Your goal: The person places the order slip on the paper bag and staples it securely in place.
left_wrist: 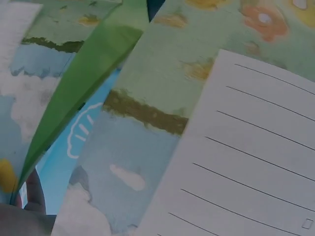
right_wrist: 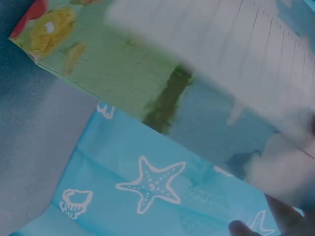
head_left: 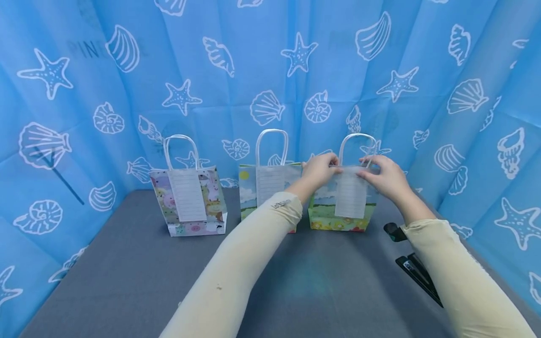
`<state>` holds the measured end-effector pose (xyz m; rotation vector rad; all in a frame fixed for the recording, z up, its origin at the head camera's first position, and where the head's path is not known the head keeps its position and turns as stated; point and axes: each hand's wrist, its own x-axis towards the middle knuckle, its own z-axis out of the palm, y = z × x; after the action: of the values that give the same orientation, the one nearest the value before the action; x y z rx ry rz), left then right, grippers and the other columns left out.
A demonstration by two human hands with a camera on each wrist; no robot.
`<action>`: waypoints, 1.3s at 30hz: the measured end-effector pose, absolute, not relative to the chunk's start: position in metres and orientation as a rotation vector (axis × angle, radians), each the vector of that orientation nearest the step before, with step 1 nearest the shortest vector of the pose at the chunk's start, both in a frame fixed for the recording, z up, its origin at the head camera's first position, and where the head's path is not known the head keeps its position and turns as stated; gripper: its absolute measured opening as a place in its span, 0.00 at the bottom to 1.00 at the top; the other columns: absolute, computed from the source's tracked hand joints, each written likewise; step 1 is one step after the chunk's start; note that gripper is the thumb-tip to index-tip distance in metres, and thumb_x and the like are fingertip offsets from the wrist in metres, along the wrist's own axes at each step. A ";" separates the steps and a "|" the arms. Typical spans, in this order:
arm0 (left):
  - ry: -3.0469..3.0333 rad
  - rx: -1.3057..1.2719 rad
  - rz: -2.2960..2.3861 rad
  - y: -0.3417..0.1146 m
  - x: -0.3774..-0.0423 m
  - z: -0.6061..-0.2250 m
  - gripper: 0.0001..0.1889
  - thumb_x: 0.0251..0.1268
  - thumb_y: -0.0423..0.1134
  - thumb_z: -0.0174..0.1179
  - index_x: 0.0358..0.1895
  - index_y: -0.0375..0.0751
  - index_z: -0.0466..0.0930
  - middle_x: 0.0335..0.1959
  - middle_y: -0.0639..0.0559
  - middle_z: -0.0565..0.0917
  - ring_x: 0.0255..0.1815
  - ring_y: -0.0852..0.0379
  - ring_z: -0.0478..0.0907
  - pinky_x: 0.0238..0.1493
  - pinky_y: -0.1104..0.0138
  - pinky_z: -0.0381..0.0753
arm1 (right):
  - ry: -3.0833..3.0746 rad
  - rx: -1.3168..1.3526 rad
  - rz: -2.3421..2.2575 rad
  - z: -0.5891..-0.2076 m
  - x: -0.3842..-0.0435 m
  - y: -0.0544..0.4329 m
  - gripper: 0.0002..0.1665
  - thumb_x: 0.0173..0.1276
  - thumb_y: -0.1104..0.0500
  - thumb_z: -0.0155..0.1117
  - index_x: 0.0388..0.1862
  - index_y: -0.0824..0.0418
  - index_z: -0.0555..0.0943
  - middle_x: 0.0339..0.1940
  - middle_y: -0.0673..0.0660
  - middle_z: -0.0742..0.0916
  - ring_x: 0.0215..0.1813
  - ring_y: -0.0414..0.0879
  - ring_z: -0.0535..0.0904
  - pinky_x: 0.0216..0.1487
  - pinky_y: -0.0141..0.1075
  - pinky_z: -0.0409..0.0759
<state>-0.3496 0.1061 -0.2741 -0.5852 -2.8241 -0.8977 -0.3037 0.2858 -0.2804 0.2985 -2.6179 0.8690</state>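
Observation:
In the head view, the rightmost paper gift bag [head_left: 323, 220], printed with a meadow and flowers, stands upright with its white handle [head_left: 357, 135] raised. A lined paper slip [head_left: 351, 197] lies against its front; the left wrist view shows the lined slip [left_wrist: 256, 147] closer. My left hand [head_left: 320, 171] pinches the slip's upper left corner at the bag's top edge. At the upper right corner, my right hand [head_left: 385, 177] pinches the slip with thumb and fingers. In the right wrist view, the slip [right_wrist: 221, 54] hangs over the bag's side, slightly blurred.
A middle gift bag [head_left: 247, 188] and a left animal-print bag [head_left: 215, 206] each carry a lined slip. Beside my right sleeve lie a black stapler [head_left: 416, 274], partly hidden, and a small black object [head_left: 395, 232]. Blue shell-print curtain [head_left: 236, 112] surrounds the grey table [head_left: 105, 281].

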 end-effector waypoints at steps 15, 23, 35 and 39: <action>-2.872 -0.573 -0.757 0.111 -0.350 -0.276 0.12 0.71 0.55 0.53 0.41 0.56 0.81 0.36 0.64 0.81 0.42 0.63 0.77 0.68 0.49 0.60 | -2.677 0.145 1.005 -0.278 -0.309 0.281 0.15 0.73 0.58 0.60 0.47 0.71 0.75 0.49 0.71 0.79 0.55 0.67 0.75 0.49 0.58 0.75; -2.861 -0.542 -0.807 0.110 -0.347 -0.277 0.11 0.69 0.54 0.55 0.41 0.55 0.82 0.36 0.62 0.83 0.46 0.62 0.78 0.70 0.47 0.57 | -2.740 0.177 0.919 -0.270 -0.312 0.279 0.17 0.73 0.56 0.60 0.46 0.71 0.75 0.50 0.72 0.79 0.53 0.66 0.74 0.48 0.56 0.74; -2.907 -0.496 -0.839 0.111 -0.349 -0.279 0.15 0.69 0.54 0.56 0.54 0.59 0.82 0.53 0.65 0.82 0.61 0.61 0.74 0.72 0.50 0.53 | -2.781 0.134 0.982 -0.269 -0.313 0.278 0.18 0.72 0.55 0.61 0.48 0.71 0.75 0.49 0.72 0.79 0.52 0.65 0.75 0.49 0.55 0.75; -2.913 -0.475 -0.860 0.111 -0.349 -0.277 0.13 0.69 0.54 0.57 0.51 0.59 0.84 0.52 0.65 0.83 0.59 0.62 0.75 0.71 0.52 0.56 | -2.765 0.136 1.007 -0.270 -0.314 0.278 0.18 0.72 0.55 0.61 0.47 0.71 0.76 0.49 0.72 0.79 0.51 0.64 0.75 0.48 0.54 0.74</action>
<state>-0.3485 0.1111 -0.2769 -0.4749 -2.9127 -0.8601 -0.3139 0.2780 -0.2698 0.1355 -2.7655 1.0065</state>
